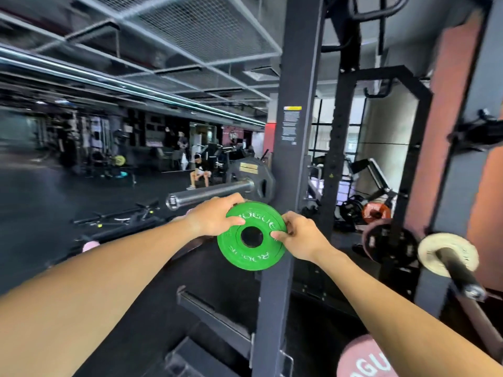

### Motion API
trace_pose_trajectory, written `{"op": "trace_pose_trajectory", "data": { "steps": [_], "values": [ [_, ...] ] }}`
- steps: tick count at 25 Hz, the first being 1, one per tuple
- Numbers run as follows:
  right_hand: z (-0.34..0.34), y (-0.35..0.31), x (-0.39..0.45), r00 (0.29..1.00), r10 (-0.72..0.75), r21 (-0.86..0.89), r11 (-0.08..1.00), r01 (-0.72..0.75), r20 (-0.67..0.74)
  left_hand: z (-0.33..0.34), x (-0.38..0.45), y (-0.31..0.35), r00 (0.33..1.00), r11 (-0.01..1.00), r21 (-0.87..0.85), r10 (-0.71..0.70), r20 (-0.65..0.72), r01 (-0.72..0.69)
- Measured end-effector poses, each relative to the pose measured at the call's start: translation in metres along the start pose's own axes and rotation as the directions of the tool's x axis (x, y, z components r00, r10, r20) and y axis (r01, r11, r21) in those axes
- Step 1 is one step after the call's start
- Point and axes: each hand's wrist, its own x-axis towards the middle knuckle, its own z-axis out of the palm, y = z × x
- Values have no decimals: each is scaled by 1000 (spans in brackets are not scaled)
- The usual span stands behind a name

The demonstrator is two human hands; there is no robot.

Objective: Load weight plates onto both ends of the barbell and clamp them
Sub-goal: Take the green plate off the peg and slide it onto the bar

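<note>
A small green weight plate (249, 254) with white lettering is held upright in front of me by both hands. My left hand (215, 217) grips its upper left rim and my right hand (300, 238) grips its right side, thumb near the centre hole. Just beyond and above the plate, the chrome barbell sleeve (209, 194) points left, its end cap free. A large black plate (251, 172) sits on that sleeve against the rack. The green plate is below the sleeve and to the right of its tip.
A black rack upright (294, 148) stands right behind the green plate. On the right, storage pegs carry a pale small plate (447, 257) and dark plates (389, 242). A pink plate (364, 360) lies low right. Bars and gear lie on the floor at left; a person sits beyond.
</note>
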Motion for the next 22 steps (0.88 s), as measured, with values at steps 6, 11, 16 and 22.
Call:
{"op": "trace_pose_trajectory", "data": {
  "steps": [6,11,16,22],
  "values": [
    [87,-87,69,1000,-24,32,999,24,15,-64,-12,-119,997,999,18,-39,-68,40],
    [135,-120,109,999,-22,5,1000,22,-27,-88,-6,-183,994,995,-93,-31,-109,20],
    [162,-134,129,993,-35,-46,998,30,-110,-94,8,-219,989,994,-107,4,-148,-20],
    [159,-141,135,982,-95,-132,989,74,-164,-96,25,-233,991,982,-183,29,-131,-53]
  ]
}}
